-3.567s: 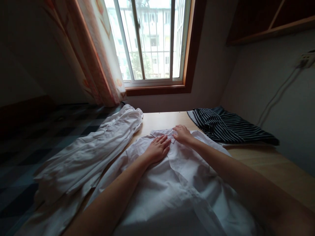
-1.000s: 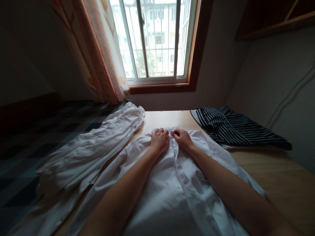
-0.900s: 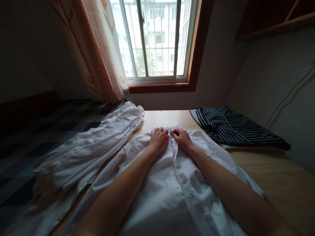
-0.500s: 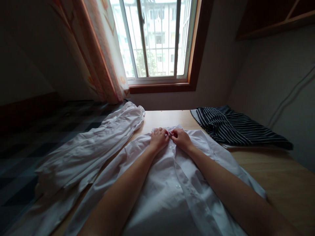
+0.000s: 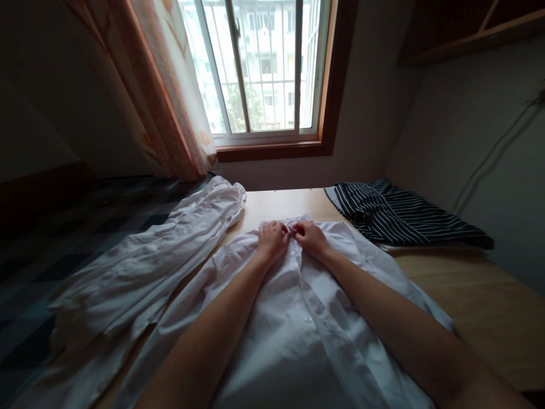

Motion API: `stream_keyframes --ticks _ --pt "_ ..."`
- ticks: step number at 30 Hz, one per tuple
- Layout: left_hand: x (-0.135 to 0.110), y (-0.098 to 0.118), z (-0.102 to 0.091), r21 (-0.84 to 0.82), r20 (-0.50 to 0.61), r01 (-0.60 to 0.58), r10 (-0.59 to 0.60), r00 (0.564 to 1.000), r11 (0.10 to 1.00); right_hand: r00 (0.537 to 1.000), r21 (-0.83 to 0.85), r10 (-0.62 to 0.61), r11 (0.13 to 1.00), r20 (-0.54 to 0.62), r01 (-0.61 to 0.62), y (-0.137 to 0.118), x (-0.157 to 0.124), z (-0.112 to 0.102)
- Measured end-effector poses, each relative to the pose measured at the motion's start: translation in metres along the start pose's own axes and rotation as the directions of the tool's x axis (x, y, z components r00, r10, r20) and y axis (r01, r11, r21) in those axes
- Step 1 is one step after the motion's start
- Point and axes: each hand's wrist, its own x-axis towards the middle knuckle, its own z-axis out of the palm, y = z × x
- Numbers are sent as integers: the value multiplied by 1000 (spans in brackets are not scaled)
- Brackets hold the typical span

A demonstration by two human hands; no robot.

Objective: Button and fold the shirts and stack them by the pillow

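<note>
A white button-up shirt [image 5: 272,341] lies spread out in front of me, collar at the far end. Just below the collar, my left hand [image 5: 273,237] pinches the cloth of the front edge. Beside it my right hand [image 5: 310,236] is closed on the other side of the same opening, the fingertips of both hands nearly meeting. What exactly sits between the fingertips is too small to make out. A clear button [image 5: 307,320] shows lower on the front, where the placket [image 5: 326,321] lies loose and the two sides are apart.
Another white garment [image 5: 183,238] lies crumpled on the left, over the edge of a dark checked cloth [image 5: 29,272]. At the right a black striped garment [image 5: 404,213] rests on the wooden table [image 5: 489,307]. Behind stand a window [image 5: 264,68] and a curtain [image 5: 170,113].
The view has shifted slightly, so everything sits a little further left. Both hands stay at the shirt's collar end, with only slight finger movement.
</note>
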Motion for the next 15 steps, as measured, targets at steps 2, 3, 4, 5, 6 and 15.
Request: stream_keyframes --ticks 2,3,4,5,6,15 --pt "-1 0 1 21 -6 -7 7 1000 1000 1000 25 1 1000 11 -1 0 0 -1" --pt "-1 1 1 35 -8 -13 13 1000 999 1000 33 3 999 16 -3 1 1 -1" --pt "-1 1 1 51 -9 -18 19 1000 999 1000 37 5 999 20 -6 1 1 -2" --pt "-2 2 1 67 -7 -24 24 1000 997 1000 37 9 999 23 -10 1 1 -2" --pt "-2 3 0 83 -3 -29 29 1000 996 1000 34 13 999 28 -14 1 1 -2" --pt "-4 10 -4 157 22 -44 41 999 987 998 46 24 999 57 -27 0 2 -3"
